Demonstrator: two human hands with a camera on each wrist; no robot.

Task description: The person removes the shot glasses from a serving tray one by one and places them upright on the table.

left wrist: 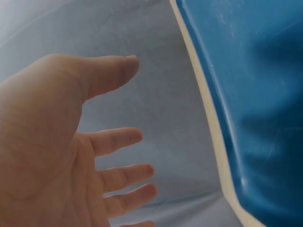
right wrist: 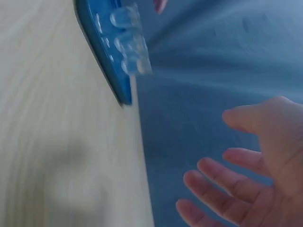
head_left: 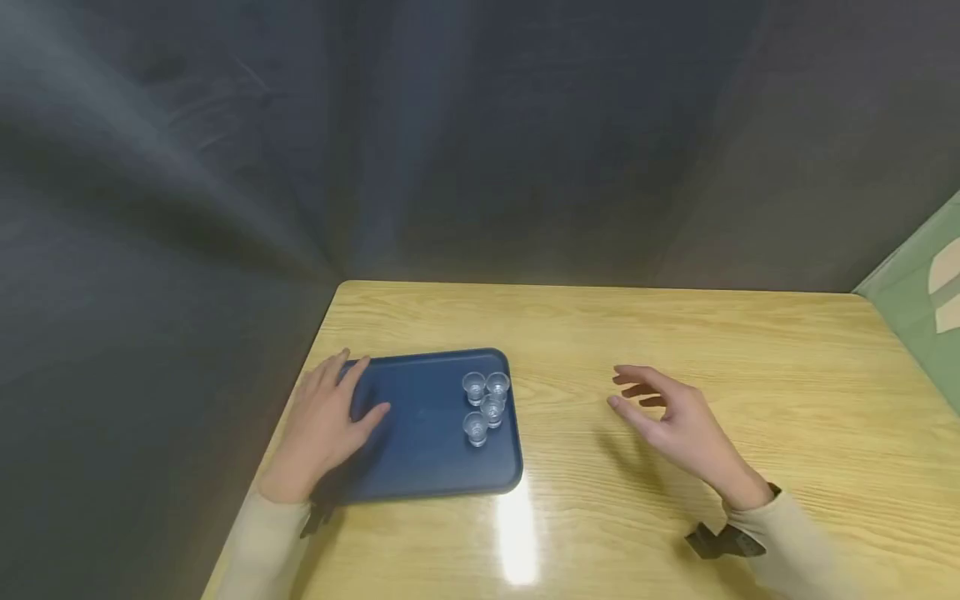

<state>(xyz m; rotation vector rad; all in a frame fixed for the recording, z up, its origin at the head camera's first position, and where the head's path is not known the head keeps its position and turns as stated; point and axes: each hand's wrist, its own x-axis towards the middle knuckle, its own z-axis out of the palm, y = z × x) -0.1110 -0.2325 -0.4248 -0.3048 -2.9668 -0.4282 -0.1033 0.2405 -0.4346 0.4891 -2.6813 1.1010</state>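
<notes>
A blue tray (head_left: 420, 467) lies on the wooden table toward its left side. Several small clear cups (head_left: 476, 428) stand grouped near the tray's right edge. My left hand (head_left: 318, 429) hovers over the tray's left end, fingers spread and holding nothing. In the left wrist view, that hand (left wrist: 61, 142) has its thumb apart from the fingers, with the tray (left wrist: 246, 94) to its right. My right hand (head_left: 678, 421) is in the air over the table, right of the tray, fingers loosely bent around empty space. The right wrist view shows the cups (right wrist: 130, 42) blurred, away from this hand (right wrist: 255, 170).
The light wooden table (head_left: 600, 333) has a bright glare spot near its front. Dark sheeting (head_left: 525, 150) hangs behind it and along the left. Green fabric (head_left: 922, 308) borders the right edge. A dark strap (head_left: 726, 542) sits at the right wrist.
</notes>
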